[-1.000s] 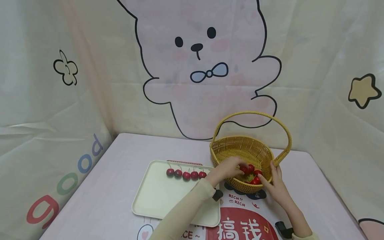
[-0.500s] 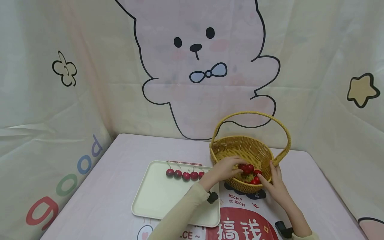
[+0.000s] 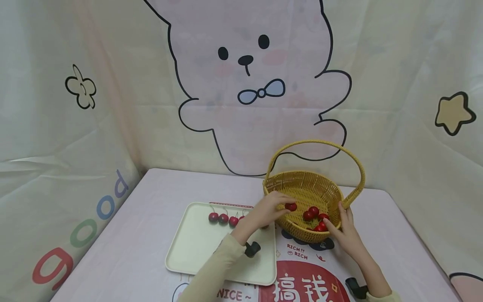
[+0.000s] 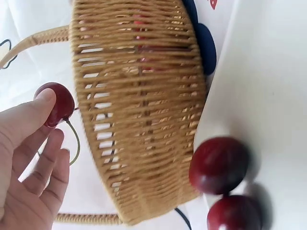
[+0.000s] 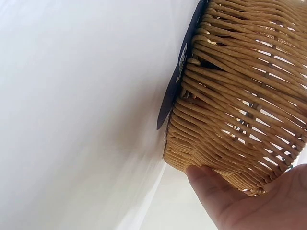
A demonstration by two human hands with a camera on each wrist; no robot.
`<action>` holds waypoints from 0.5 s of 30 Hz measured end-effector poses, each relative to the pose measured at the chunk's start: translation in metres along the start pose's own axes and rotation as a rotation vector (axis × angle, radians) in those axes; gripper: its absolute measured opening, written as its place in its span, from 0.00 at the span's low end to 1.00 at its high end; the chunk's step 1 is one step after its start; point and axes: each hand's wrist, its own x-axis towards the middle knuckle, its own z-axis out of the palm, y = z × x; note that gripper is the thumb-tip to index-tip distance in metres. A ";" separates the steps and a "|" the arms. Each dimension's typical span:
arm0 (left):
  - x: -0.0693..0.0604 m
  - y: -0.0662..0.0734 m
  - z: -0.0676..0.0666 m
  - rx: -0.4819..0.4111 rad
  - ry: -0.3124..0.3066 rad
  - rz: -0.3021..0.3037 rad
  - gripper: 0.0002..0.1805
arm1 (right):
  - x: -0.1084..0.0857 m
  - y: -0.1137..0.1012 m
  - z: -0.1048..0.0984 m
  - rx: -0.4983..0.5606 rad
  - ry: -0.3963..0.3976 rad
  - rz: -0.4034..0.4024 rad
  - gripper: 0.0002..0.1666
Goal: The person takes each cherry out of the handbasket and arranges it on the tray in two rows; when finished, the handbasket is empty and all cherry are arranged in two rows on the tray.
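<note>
In the head view, my left hand [image 3: 264,210] pinches a dark red cherry [image 3: 291,206] above the left side of a yellow wicker basket [image 3: 307,191]. The left wrist view shows this cherry [image 4: 62,106] between thumb and fingers, its green stem hanging down. Several more red cherries [image 3: 313,211] lie in the basket's front right. My right hand [image 3: 351,237] grips the basket's right rim near the handle's foot; the right wrist view has its fingers against the woven side [image 5: 240,105]. Left of the basket, a cream tray [image 3: 203,256] bears a row of cherries [image 3: 223,219], partly hidden by my left hand.
A tall arched handle [image 3: 315,141] rises over the basket. Beneath lies a pale tablecloth [image 3: 124,251] with red and black print. Curtains with a cartoon bear [image 3: 249,126] close off the back and sides of the table.
My left hand has drawn back leftward and up from the cherries in the basket, carrying one cherry. The right hand stays on the basket rim.
</note>
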 end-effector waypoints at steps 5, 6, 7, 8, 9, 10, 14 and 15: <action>-0.012 -0.003 -0.011 -0.084 0.012 -0.038 0.20 | -0.001 0.000 0.000 -0.001 -0.001 0.006 0.52; -0.015 -0.004 -0.013 -0.098 0.016 -0.035 0.20 | -0.001 0.000 0.000 -0.002 -0.001 0.007 0.52; -0.017 -0.005 -0.015 -0.110 0.020 -0.032 0.20 | -0.001 0.000 0.000 -0.003 0.000 0.008 0.52; -0.019 -0.006 -0.016 -0.113 0.023 -0.027 0.20 | -0.001 0.000 0.000 -0.004 -0.001 0.009 0.52; -0.021 -0.007 -0.018 -0.118 0.027 -0.020 0.20 | -0.001 0.000 0.000 -0.003 -0.003 0.009 0.52; -0.023 -0.008 -0.020 -0.119 0.031 -0.016 0.20 | -0.001 0.000 0.000 -0.003 -0.003 0.009 0.52; -0.032 -0.015 -0.025 -0.178 0.038 -0.031 0.21 | -0.001 0.000 0.000 -0.003 -0.007 0.009 0.52; -0.034 -0.017 -0.027 -0.191 0.039 -0.037 0.22 | -0.001 0.000 0.000 -0.002 -0.007 0.009 0.52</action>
